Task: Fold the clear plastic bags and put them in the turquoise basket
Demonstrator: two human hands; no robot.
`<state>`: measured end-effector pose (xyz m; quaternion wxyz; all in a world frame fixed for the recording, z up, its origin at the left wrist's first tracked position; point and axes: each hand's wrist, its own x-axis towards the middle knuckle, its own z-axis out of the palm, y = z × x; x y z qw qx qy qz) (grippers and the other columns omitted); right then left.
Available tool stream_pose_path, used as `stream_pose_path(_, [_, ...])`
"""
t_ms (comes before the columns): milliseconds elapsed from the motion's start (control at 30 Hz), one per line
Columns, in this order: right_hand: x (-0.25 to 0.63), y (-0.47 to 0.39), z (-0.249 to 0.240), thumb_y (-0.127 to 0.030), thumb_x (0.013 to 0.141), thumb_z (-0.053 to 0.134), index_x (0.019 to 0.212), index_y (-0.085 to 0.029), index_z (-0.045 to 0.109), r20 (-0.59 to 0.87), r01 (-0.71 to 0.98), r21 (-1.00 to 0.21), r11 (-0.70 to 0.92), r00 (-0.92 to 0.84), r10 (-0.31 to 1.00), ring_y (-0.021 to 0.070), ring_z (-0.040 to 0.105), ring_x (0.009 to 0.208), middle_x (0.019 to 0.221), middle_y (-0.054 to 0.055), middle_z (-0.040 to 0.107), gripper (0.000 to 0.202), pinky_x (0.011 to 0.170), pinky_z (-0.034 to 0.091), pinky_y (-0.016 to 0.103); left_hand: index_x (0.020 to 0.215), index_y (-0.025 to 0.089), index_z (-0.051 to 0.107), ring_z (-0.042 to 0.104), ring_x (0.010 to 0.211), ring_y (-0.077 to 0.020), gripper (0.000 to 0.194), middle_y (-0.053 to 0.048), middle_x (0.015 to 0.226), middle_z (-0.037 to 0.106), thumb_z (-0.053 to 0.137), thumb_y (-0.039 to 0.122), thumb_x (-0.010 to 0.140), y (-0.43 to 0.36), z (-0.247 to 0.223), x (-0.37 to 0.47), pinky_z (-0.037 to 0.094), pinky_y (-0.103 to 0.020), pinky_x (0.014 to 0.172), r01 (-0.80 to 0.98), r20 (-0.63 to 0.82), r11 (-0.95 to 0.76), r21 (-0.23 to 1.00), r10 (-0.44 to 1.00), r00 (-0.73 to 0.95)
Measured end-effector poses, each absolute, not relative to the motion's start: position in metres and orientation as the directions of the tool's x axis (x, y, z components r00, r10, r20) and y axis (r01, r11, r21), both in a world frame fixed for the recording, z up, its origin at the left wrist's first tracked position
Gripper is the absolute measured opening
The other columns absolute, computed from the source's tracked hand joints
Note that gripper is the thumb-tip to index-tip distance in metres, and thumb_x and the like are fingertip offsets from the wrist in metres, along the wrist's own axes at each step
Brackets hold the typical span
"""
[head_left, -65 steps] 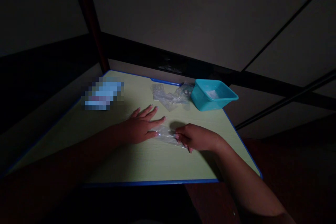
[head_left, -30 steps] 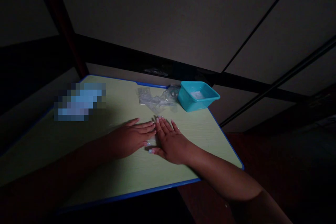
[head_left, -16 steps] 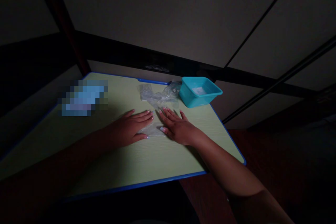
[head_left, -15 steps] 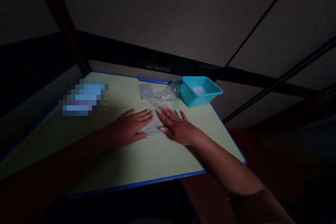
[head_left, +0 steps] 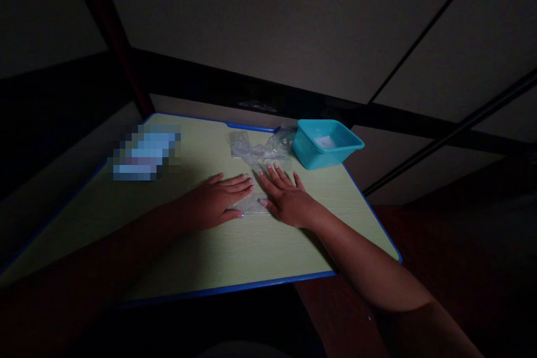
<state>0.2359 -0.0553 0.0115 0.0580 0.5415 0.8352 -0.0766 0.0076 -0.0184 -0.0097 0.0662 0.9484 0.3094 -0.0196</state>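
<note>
A clear plastic bag (head_left: pixel 250 205) lies flat on the pale table, partly covered by both palms. My left hand (head_left: pixel 220 199) rests on its left side, fingers stretched out and thumb apart. Over the right side, my right hand (head_left: pixel 287 198) lies flat with its fingers spread. Just beyond the fingertips is more crumpled clear plastic (head_left: pixel 262 148); I cannot tell whether it is one piece or several. A turquoise plastic basket (head_left: pixel 319 154) stands behind my right hand, with something whitish in its bottom.
The table (head_left: pixel 251 257) has a blue edge. A blurred-out, bluish flat object (head_left: pixel 146 151) lies at its far left. Dark wall panels (head_left: pixel 251 22) rise close behind the table, and a reddish floor (head_left: pixel 331 313) shows at the right.
The whole view has shifted slightly, so everything appears a little farther right. My right fingers are spread a bit wider and reach slightly farther forward. Both hands stay flat on the plastic bag.
</note>
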Motion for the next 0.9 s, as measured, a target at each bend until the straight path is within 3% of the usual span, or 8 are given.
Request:
stream_pose_path(433, [0.236,-0.053,0.016,-0.058,0.089,0.050,0.153,-0.024,0.003,-0.251,0.908,-0.068,0.414,-0.417,0.874,0.0285,-0.008,0.146,0.159,0.011,-0.002,0.087,0.110,0.005,0.064,0.148,0.024,0.032,0.021,0.145,-0.0213,0.055,-0.008,0.155,0.026,0.042,0.038,0.096,-0.020,-0.005,0.011,0.021,-0.045,0.113,0.597,-0.136,-0.794,0.117,0.583,0.801])
stream_pose_path(700, [0.236,-0.051,0.022,-0.056,0.085,0.058,0.153,-0.026,0.006,-0.277,0.920,-0.062,0.386,-0.388,0.879,0.0282,-0.007,0.146,0.159,0.011,0.000,0.090,0.111,0.006,0.063,0.147,0.028,0.032,0.019,0.145,-0.0204,0.052,-0.003,0.154,0.028,0.043,0.031,0.096,-0.023,-0.004,0.013,0.021,-0.045,0.113,0.580,-0.139,-0.810,0.083,0.567,0.812])
stream_pose_path(900, [0.241,-0.052,0.019,-0.055,0.093,0.043,0.153,-0.020,0.007,-0.268,0.906,-0.057,0.420,-0.419,0.868,0.0264,-0.006,0.146,0.158,0.011,-0.003,0.079,0.112,0.006,0.061,0.146,0.026,0.035,0.024,0.144,-0.0198,0.052,-0.005,0.154,0.028,0.045,0.031,0.095,-0.025,-0.003,0.014,0.025,-0.042,0.112,0.582,-0.119,-0.813,0.026,0.575,0.809])
